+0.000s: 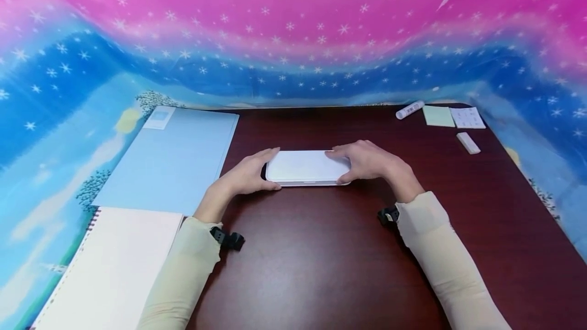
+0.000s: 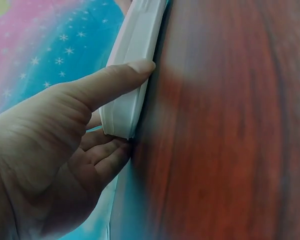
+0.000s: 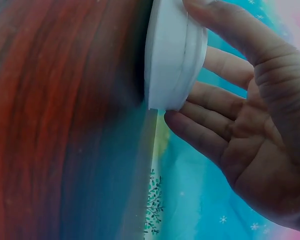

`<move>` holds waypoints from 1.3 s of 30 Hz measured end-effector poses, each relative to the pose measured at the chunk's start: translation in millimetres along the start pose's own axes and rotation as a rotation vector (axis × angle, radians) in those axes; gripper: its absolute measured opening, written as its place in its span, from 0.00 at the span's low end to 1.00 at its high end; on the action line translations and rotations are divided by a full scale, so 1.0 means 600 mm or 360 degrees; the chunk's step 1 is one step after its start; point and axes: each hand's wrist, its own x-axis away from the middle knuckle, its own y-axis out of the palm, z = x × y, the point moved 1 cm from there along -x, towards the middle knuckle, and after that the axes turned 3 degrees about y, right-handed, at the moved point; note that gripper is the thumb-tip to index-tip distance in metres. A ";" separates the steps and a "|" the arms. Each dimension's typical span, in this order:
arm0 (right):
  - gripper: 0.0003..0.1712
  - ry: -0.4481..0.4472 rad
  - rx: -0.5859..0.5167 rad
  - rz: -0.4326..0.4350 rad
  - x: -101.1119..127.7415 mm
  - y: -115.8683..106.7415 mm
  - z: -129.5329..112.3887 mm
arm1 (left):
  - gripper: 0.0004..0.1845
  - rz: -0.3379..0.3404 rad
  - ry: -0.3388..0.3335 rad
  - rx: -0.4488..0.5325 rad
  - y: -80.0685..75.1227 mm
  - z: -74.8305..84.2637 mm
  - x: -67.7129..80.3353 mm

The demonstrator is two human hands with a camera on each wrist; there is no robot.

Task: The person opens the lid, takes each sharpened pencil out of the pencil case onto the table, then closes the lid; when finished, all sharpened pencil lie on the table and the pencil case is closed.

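Observation:
A flat white oblong case [image 1: 304, 166] with a lid seam along its side lies lengthwise across the middle of the dark table. My left hand [image 1: 249, 173] grips its left end, the thumb on the near side and the fingers round the far side. At the other end, my right hand [image 1: 367, 161] holds it, with the thumb at the near edge and the index finger over the far top edge. In the left wrist view the thumb crosses the side of the case [image 2: 125, 107]. The right wrist view shows the fingers behind the case's end [image 3: 167, 65].
A light blue folder [image 1: 179, 152] lies at the left, above a white spiral-bound pad [image 1: 110, 264]. Toward the back right are a white tube [image 1: 409, 110], a green note pad [image 1: 438, 116], a printed white sheet [image 1: 468, 117] and a small white block [image 1: 468, 143]. Patterned cloth [image 1: 293, 39] surrounds the table.

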 end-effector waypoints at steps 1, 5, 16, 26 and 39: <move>0.47 -0.0005 0.0001 -0.0004 -0.001 0.000 0.000 | 0.55 0.0004 0.0001 0.0001 0.000 -0.001 0.000; 0.42 -0.0041 -0.0069 0.0018 -0.002 -0.004 0.007 | 0.55 0.0031 0.0012 0.0031 -0.001 -0.004 0.001; 0.30 0.0082 -0.0794 -0.0039 -0.027 -0.019 0.046 | 0.70 0.0111 -0.0069 0.0323 0.008 -0.010 0.002; 0.41 0.0420 -0.0739 0.0505 -0.077 -0.018 0.039 | 0.75 0.0124 -0.0034 0.0343 0.005 0.001 0.000; 0.53 0.0217 -0.0273 0.0669 -0.040 -0.015 0.002 | 0.56 0.0019 -0.0219 0.0002 0.004 0.014 0.005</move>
